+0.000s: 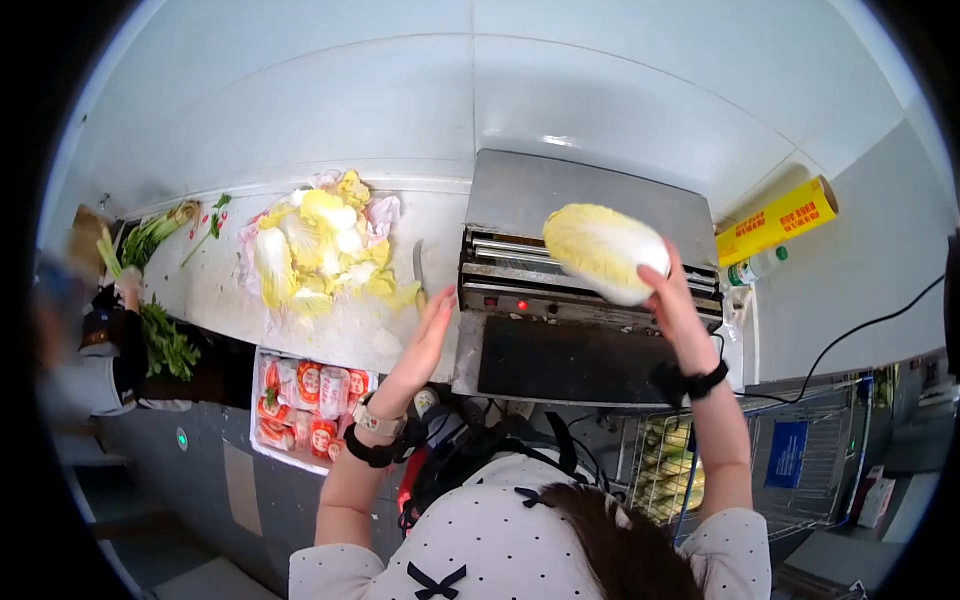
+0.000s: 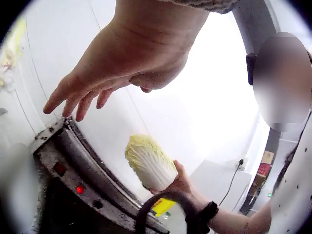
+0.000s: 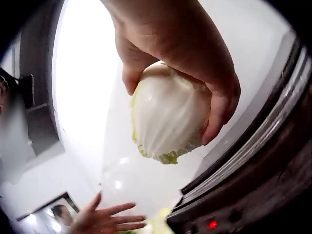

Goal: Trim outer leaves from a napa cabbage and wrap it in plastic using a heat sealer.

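Through my right hand (image 1: 668, 285) I grip a napa cabbage (image 1: 600, 250) by its white base end, thumb on one side and fingers curled round the other. I have it raised over the rollers of the wrapping machine (image 1: 585, 190), its yellow leafy end pointing toward the left. My left hand (image 1: 428, 335) is wide, fingers straight and spread, holding nothing, in the air near the machine's left front corner.

A red light (image 1: 522, 306) glows on the machine's front, behind the black plate (image 1: 560, 358). Left of the machine, on the desk (image 1: 220, 290), I see a curved knife (image 1: 418, 265), then a heap of cabbage leaves (image 1: 325, 235), and farther left some leafy greens (image 1: 155, 235) beside another person. Right of the machine are a yellow box (image 1: 780, 220) and a bottle (image 1: 757, 266). Lower, to the machine's front left, a white crate (image 1: 257, 400) holds red-and-white packs (image 1: 325, 390); to its front right, a wire cart (image 1: 800, 500) carries more cabbages (image 1: 665, 465).
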`<state>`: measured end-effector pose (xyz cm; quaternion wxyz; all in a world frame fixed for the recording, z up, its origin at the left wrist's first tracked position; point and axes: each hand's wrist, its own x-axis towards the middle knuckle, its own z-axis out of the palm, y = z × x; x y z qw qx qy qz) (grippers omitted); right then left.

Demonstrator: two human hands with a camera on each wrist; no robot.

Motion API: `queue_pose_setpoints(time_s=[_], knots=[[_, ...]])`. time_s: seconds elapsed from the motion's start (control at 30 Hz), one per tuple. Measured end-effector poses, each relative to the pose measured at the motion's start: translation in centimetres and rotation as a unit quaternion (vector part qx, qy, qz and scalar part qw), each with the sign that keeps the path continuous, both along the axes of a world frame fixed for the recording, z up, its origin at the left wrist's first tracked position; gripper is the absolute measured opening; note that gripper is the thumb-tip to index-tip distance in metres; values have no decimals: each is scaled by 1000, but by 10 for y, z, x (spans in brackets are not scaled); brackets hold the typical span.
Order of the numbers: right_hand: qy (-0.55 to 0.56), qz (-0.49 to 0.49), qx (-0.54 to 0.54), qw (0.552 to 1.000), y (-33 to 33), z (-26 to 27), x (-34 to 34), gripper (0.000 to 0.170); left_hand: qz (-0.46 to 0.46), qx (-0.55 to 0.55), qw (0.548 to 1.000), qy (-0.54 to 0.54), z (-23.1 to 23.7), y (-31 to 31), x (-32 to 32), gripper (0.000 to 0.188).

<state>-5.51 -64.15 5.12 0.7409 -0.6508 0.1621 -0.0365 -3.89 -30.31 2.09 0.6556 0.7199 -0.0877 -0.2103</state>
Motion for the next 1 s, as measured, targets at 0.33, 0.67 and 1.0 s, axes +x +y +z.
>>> queue_pose_setpoints(time_s=[0.33,0.67,1.0], knots=[[87,113,-66,988,-57,-20,99,75,41,22,999,24,-65,-16,-7,24],[142,152,-181,961,-67,-21,115,79,102,144,979,-106,-77,-38,18,17],[-18,161,-362,918,-79,-23,110,71,185,309,818,-448,-38,-71,51,16]])
